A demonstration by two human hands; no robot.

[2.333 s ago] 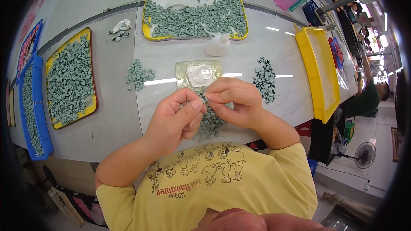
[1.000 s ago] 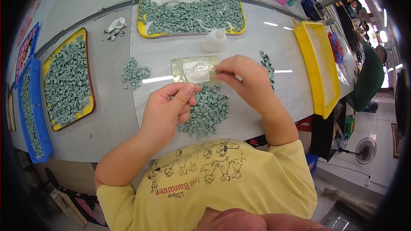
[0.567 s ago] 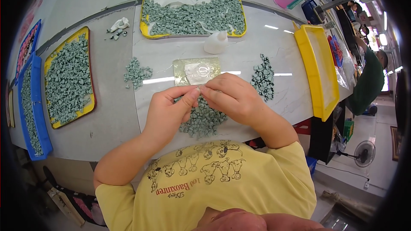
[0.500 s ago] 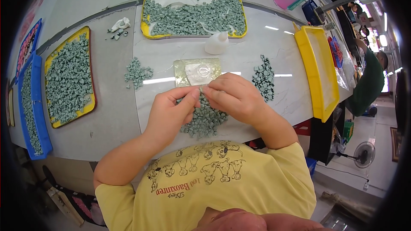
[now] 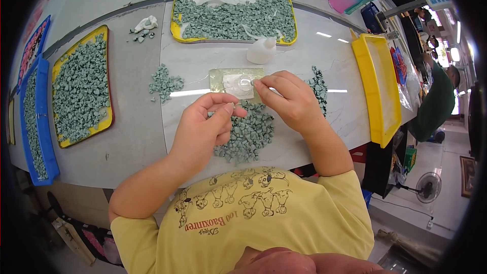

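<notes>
My right hand (image 5: 290, 100) pinches a small grey-green piece at its fingertips, over the right edge of a white paper sheet (image 5: 234, 90) with a ring-like mark. The sheet lies on a pale yellow-green pad (image 5: 216, 78). To the left and a little nearer, my left hand (image 5: 205, 128) has thumb and index finger pressed together; something tiny and pale shows at their tips, too small to name. Under and between the hands spreads a heap of grey-green pieces (image 5: 248, 134). Just beyond the pad stands a white squeeze bottle (image 5: 261, 52).
Smaller piles of pieces lie left (image 5: 165, 83) and right (image 5: 318, 89) of the pad. A full yellow tray (image 5: 177, 29) is at the back, another yellow tray (image 5: 105, 122) and a blue tray (image 5: 48, 149) at left. A yellow bin (image 5: 374, 91) stands at right.
My hands were together at the near edge of the pad and have parted. The right hand has moved right and away from me, over the sheet's edge; the left has stayed nearly in place.
</notes>
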